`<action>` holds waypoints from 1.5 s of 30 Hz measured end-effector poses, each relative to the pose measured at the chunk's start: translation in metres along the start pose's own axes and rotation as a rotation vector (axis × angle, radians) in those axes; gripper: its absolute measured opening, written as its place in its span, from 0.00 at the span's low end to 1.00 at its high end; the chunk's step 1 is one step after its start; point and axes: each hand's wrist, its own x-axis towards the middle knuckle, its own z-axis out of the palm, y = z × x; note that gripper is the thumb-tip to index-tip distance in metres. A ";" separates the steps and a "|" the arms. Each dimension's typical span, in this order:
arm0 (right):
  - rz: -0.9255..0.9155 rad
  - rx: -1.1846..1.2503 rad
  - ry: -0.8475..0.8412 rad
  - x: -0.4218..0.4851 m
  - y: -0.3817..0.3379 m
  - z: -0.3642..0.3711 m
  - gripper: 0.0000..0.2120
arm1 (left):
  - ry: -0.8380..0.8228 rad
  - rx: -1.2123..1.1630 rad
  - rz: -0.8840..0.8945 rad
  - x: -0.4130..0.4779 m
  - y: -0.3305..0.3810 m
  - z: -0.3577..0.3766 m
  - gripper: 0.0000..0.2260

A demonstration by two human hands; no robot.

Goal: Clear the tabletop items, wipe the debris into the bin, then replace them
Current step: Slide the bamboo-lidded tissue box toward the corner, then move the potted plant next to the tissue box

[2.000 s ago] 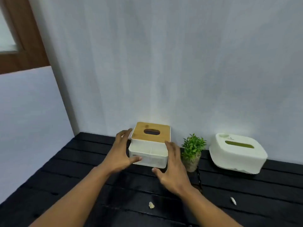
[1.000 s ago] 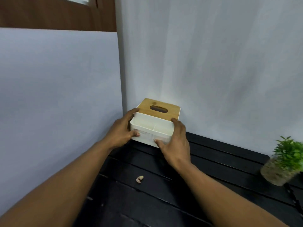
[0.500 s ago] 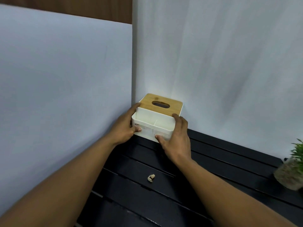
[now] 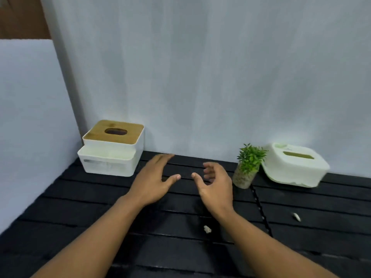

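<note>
At my ten o'clock, the bamboo-lidded tissue box (image 4: 112, 151) sits in the far left corner of the black slatted table (image 4: 80, 207), its back close to the wall, with nothing touching it. Just right of it I see my left hand (image 4: 154, 181) over the tabletop, palm down, fingers straight and spread, gripping nothing; I cannot tell whether it touches the slats. My right hand (image 4: 214, 183) is beside it at twelve o'clock, thumb out and fingers loosely curled, also empty. From that hand, a pale debris crumb (image 4: 207, 229) lies on the table at six o'clock, near my wrist. The small potted plant (image 4: 248, 167) stands upright at the hand's two o'clock, just beside it. A black cord (image 4: 260, 209) runs from the pot toward me. The rounded white tissue box (image 4: 295, 165) sits just right of the plant, and a second crumb (image 4: 296, 216) lies at its six o'clock.
</note>
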 end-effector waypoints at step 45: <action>-0.048 0.154 -0.269 0.023 -0.016 0.097 0.31 | -0.286 0.481 -0.272 -0.052 -0.054 -0.037 0.41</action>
